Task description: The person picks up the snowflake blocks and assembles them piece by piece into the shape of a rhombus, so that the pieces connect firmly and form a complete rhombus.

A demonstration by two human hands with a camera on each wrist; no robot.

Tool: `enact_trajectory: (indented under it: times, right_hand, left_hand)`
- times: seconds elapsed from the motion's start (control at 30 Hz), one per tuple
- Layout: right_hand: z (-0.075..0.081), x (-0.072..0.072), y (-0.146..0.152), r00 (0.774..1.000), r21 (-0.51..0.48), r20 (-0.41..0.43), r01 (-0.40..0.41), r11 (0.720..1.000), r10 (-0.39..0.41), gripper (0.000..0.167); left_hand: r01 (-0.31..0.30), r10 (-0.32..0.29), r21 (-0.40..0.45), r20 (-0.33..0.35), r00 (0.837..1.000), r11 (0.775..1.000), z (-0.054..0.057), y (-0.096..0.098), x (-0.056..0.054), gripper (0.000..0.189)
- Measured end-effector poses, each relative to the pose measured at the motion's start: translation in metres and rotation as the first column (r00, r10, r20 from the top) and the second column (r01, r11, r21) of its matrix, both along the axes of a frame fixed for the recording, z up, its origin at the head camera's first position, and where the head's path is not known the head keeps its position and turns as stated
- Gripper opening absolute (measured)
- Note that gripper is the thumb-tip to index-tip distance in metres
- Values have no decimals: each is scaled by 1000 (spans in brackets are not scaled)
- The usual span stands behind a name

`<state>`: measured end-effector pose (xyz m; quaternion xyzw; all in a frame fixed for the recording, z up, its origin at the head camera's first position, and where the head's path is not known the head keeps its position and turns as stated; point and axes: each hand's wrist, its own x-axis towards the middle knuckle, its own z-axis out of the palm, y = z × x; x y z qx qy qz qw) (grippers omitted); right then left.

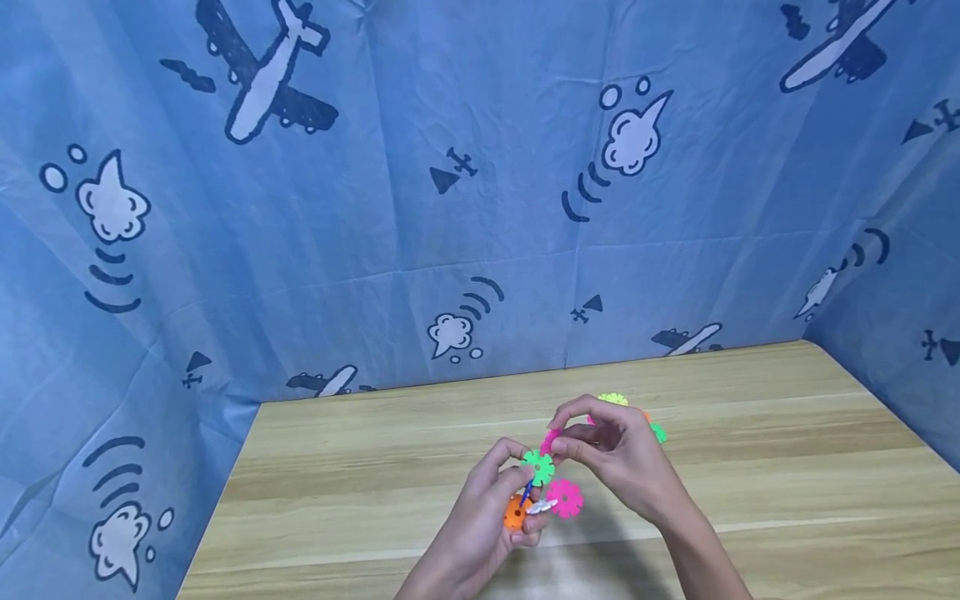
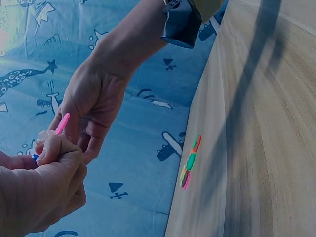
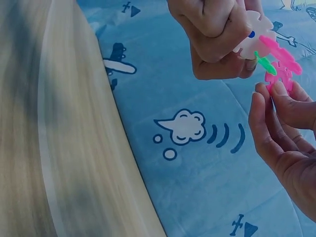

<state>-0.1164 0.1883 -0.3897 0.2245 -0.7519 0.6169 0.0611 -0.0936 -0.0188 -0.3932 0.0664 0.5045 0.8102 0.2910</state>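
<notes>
In the head view my left hand (image 1: 487,504) grips a cluster of joined plastic snowflake discs above the table. The cluster has a green disc (image 1: 538,468), a blue one (image 1: 527,493) seen edge-on, an orange one (image 1: 514,513), a white one (image 1: 542,506) and a pink one (image 1: 566,498). My right hand (image 1: 618,450) pinches another pink snowflake disc (image 3: 281,75) between thumb and fingers, close beside the green disc. In the right wrist view that disc's edge meets the green disc (image 3: 265,63); how firmly they join I cannot tell. Fingers partly cover the cluster.
Behind my right hand, more snowflake discs lie on the wooden table, among them a yellow one (image 1: 613,399) and a green one (image 1: 658,432), partly hidden by the hand. A blue patterned curtain (image 1: 480,208) stands along the table's back and sides.
</notes>
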Motion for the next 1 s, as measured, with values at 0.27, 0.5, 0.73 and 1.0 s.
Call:
enact_trajectory:
  times: [0.27,0.5,0.73,1.0]
  right_hand:
    - [-3,0,-2,1000,4,9,14,1000,-14,19]
    - [-3,-1,-3,1000,-13,17,-1,1000,1,17]
    - [-3,-1,-3,999,-16,34,-11,1000,11,18]
    - [-4,-2,-1,999,-29,17,-44,999,45,21]
  left_hand:
    - [0,0,-5,21,1000,1000,-1,0,0,8]
    - [10,-10,10,23,1000,1000,1,-1,1,7]
    - [42,-44,35,37,998,998,4,-2,1,4]
    - [74,-78,65,66,995,995,5,-4,2,4]
